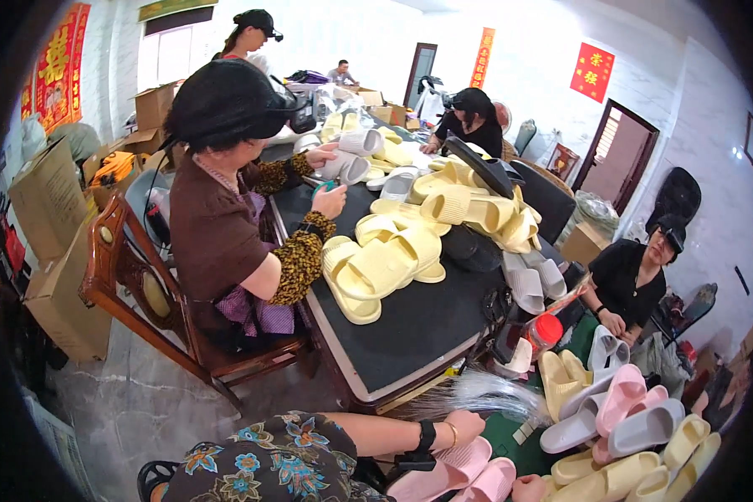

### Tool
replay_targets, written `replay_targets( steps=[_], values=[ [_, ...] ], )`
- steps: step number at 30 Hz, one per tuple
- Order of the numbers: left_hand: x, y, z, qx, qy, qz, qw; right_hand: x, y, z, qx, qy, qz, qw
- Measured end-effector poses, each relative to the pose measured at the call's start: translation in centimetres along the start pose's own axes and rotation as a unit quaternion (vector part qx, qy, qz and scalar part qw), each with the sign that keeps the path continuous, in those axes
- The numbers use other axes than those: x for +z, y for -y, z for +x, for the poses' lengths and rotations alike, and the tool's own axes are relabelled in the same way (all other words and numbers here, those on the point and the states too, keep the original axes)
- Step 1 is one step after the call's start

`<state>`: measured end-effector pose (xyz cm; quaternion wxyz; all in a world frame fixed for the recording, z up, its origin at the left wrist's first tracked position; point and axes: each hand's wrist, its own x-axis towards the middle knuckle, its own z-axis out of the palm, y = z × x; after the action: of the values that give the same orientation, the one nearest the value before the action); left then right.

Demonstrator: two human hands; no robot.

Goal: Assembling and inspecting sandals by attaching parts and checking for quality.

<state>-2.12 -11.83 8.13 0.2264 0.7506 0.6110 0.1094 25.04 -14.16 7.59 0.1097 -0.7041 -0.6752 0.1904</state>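
My left hand (465,426), wearing a black watch and a bracelet, is curled closed above a pair of pink slippers (453,465). What its fingers hold, if anything, is hidden. Just beyond it lies a stack of clear plastic bags (498,395). At the lower edge, only a small part of my right hand (528,488) shows, next to the right pink slipper (489,482); its fingers are mostly cut off. Small pale labels (523,432) rest on the green mat (504,448) between the hands and a pile of grey slippers (574,425).
Yellow slippers (604,481) lie at the lower right. A red-lidded jar (545,331) stands beyond the bags. On the dark table (393,343) are piled yellow slippers (385,266). A seated co-worker (226,217) handles grey slippers; another person (632,280) sits at the right.
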Motion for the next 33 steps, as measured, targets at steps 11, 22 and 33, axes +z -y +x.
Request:
replay_targets(
  steps=[11, 22, 33],
  values=[
    [3.4, -1.7, 0.9, 0.127, -0.075, -0.351, 0.925, 2.1, 3.5, 0.2, -0.127, -0.102, 0.372, 0.914],
    [4.1, -2.3, 1.1, 0.116, -0.095, -0.390, 0.908, 4.4, 4.3, 0.4, -0.061, -0.090, 0.539, 0.835],
    [4.1, -2.5, 0.4, 0.132, -0.094, -0.388, 0.907, 4.3, 4.7, -0.1, 0.000, -0.033, 0.582, 0.813]
  ],
)
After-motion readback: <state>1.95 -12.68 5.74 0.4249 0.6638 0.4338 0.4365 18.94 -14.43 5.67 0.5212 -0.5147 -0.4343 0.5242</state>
